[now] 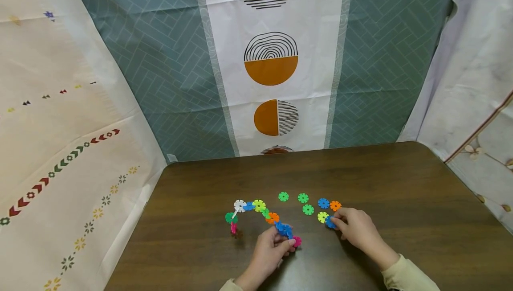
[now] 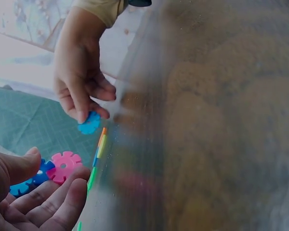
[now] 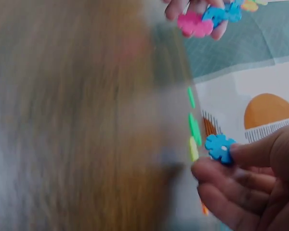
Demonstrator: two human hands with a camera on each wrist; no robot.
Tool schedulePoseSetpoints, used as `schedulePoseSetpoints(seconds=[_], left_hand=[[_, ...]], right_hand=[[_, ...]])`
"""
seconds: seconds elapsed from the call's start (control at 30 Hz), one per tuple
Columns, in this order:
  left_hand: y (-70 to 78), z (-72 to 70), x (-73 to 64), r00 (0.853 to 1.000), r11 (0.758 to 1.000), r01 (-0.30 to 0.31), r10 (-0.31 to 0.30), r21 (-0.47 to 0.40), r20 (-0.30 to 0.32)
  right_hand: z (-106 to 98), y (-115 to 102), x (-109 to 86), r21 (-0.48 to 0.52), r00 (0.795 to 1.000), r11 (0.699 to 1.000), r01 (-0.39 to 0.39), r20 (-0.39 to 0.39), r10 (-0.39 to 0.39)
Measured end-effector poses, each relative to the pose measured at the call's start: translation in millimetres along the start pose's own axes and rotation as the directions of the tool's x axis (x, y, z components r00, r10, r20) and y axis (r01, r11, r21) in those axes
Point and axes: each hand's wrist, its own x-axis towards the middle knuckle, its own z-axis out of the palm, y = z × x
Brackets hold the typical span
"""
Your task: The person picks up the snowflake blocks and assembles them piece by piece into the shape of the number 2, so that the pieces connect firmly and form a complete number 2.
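My left hand grips the near end of a chain of notched plastic discs, where blue discs meet a pink disc. From there the chain arcs left through an orange disc, a yellow disc and a white disc to a green disc with a pink one below it. Between thumb and fingertips my right hand pinches a single blue disc, which shows its notched rim in the right wrist view. The two hands are apart.
Loose discs lie on the brown table beyond my hands: several green discs, a blue disc, an orange disc and a yellow disc. A patterned cloth hangs behind the table's far edge.
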Motion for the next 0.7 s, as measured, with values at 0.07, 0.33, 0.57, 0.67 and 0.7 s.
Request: schedulePoseSetpoints(seconds=[0.07, 0.33, 0.57, 0.67, 0.7], left_hand=[[0.1, 0.3, 0.3, 1.000, 1.000, 0.002, -0.002, -0.008, 0.000], [0.5, 1.6, -0.5, 1.000, 1.000, -0.002, 0.002, -0.023, -0.007], [0.8, 4.0, -0.7, 1.000, 1.000, -0.017, 0.017, -0.017, -0.006], [1.4, 4.8, -1.2, 1.000, 1.000, -0.014, 0.014, -0.016, 0.001], [1.5, 5.1, -1.2, 1.000, 1.000, -0.014, 0.014, -0.015, 0.003]], right_hand=[[0, -4, -1.7, 0.079, 0.999, 0.997, 0.026, 0.018, -0.028], [6, -17, -5.7, 0.383, 0.976, 0.919, 0.095, 0.147, -0.162], [13, -27, -8.8, 0.451, 0.960, 0.883, 0.132, 0.163, -0.227], [15, -31, -10.6, 0.460, 0.957, 0.875, 0.148, 0.156, -0.244], [16, -32, -11.0, 0.459, 0.957, 0.875, 0.153, 0.153, -0.248]])
